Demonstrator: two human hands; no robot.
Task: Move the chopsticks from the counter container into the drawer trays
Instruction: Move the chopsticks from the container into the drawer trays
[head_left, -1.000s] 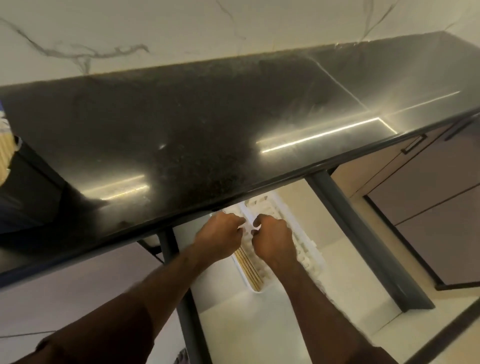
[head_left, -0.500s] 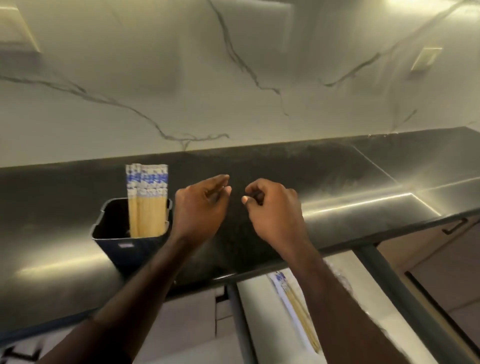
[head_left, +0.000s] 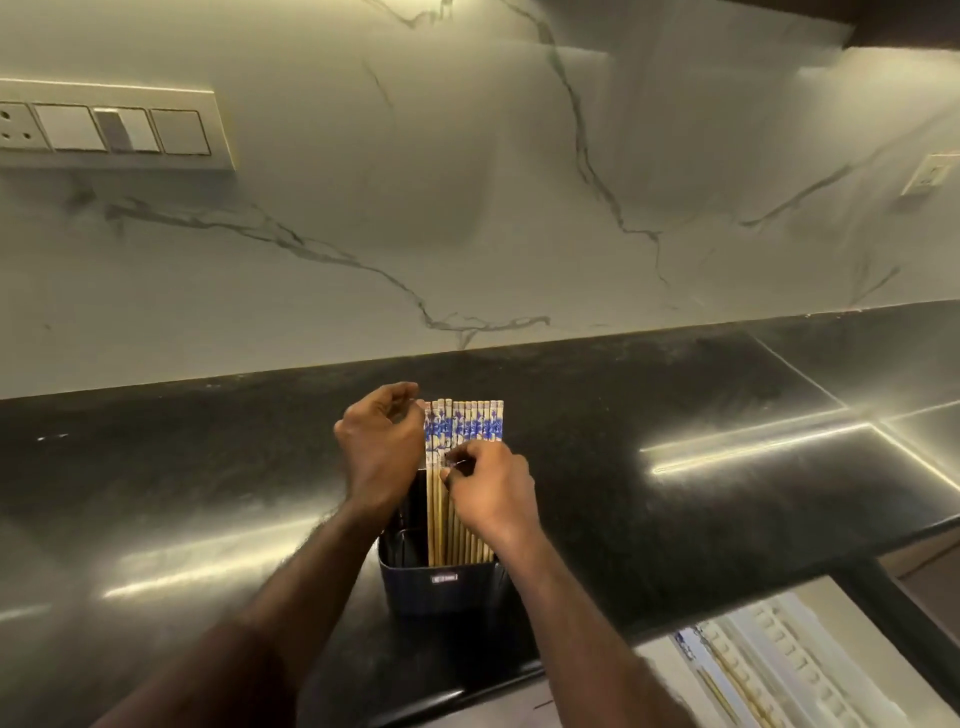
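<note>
Both hands are up at the bundle of chopsticks (head_left: 464, 425) in the middle of the frame. On the left, the left hand (head_left: 381, 448) has its fingers curled in beside the leftmost sticks, just under their blue-and-white tops; whether the fingertips actually pinch a stick cannot be told, since the hand hides the contact. To its right and a little lower, the right hand (head_left: 492, 491) pinches thumb and forefinger on the sticks just below the patterned band. The chopsticks stand upright, packed side by side against the right part of a dark container (head_left: 441, 584), whose left part shows only dark space. The container sits on the black counter (head_left: 675, 519), close to its near edge. In the upper left of the frame a switch plate (head_left: 111, 127) is set in the marble wall (head_left: 467, 208). At the lower right, below the counter edge, the open drawer (head_left: 857, 623) shows a white tray (head_left: 779, 654) with a few chopsticks lying along its left side.
</note>
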